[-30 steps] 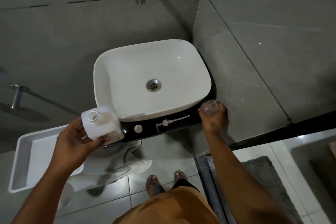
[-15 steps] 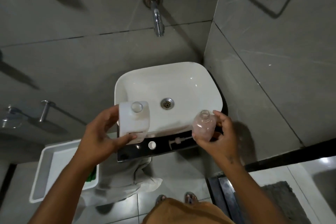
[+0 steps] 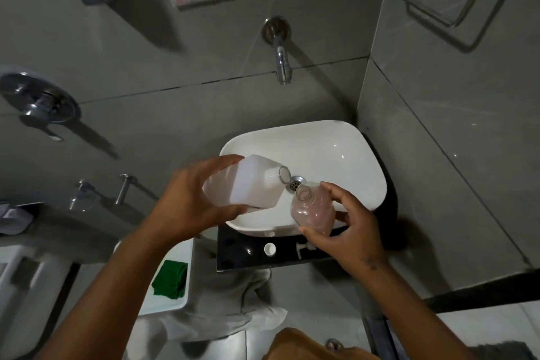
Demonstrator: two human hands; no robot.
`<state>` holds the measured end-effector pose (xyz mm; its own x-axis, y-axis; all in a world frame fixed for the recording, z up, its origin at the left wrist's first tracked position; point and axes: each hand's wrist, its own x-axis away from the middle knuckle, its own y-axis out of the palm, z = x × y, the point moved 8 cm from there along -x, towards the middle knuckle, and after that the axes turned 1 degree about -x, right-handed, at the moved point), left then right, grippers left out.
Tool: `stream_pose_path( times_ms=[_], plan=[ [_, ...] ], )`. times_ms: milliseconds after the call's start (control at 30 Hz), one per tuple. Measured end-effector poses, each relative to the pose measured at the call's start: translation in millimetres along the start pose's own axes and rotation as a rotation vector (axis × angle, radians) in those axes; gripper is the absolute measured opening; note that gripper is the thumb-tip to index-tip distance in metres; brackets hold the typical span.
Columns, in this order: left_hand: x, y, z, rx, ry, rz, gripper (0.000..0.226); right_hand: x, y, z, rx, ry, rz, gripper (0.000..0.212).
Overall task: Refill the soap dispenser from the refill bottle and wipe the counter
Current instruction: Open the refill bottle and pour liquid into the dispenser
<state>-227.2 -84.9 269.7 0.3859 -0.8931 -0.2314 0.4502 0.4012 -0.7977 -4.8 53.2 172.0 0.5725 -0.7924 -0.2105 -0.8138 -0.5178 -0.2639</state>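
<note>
My left hand [image 3: 190, 202] grips the white refill bottle [image 3: 248, 181], tipped on its side with its open mouth pointing right. My right hand [image 3: 350, 231] holds the clear soap dispenser bottle [image 3: 314, 209], which has pinkish liquid inside and an open neck just below the refill bottle's mouth. Both bottles hang over the white sink basin [image 3: 336, 149]. On the black counter [image 3: 242, 254] lie a white cap [image 3: 269, 249] and the pump head [image 3: 304, 248], partly hidden by my right hand. A green cloth [image 3: 171, 279] lies in a white tray [image 3: 172, 305] at lower left.
A chrome tap [image 3: 282, 61] sticks out of the tiled wall above the basin. The right wall stands close beside the sink. A chrome mixer handle [image 3: 41, 108] and rail brackets [image 3: 122, 188] are on the left wall. White fabric [image 3: 228, 301] hangs below the counter.
Both hands have come together over the basin. The refill bottle went from upright to tipped toward the dispenser bottle, which was lifted from the counter's right corner. The camera tilted upward.
</note>
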Motion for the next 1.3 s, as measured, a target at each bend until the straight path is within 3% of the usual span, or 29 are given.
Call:
stream_pose_path(
  times_ms=[600, 1300],
  plan=[
    [4, -6, 38, -0.241, 0.075, -0.034, 0.087, 3, -6, -13, -0.022, 0.006, 0.001, 0.082],
    [4, -16, 60, -0.354, 0.177, 0.023, 0.085, 4, 1, -10, -0.020, 0.007, 0.024, 0.082]
  ],
)
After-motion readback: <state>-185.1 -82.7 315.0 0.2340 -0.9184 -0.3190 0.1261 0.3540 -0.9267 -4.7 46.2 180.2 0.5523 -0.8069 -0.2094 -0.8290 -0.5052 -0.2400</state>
